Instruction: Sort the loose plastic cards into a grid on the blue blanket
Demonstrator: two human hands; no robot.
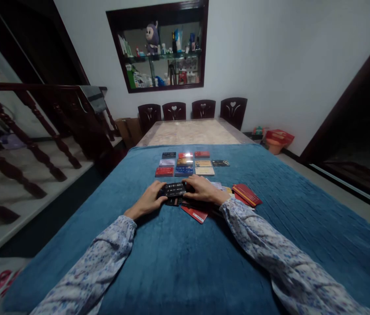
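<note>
Between my two hands is a black card (175,189) with pale printing, possibly the top of a small stack. My left hand (150,197) is closed on its left end, thumb at the near side. Fingers of my right hand (201,189) grip its right end. Under and beside the right hand lies a loose spread of cards, among them a red card (196,214) and a fan of red cards (247,194). Beyond my hands, several cards sit in rows, including a red one (164,172), a blue one (184,171) and a lone black one at the right (220,163).
A blue cloth (158,262) covers the near part of the table; its far end is bare marble-patterned top (194,131). Dark chairs (203,109) stand behind it. At the left is a wooden railing (33,118), at the right a red-topped bin (278,139).
</note>
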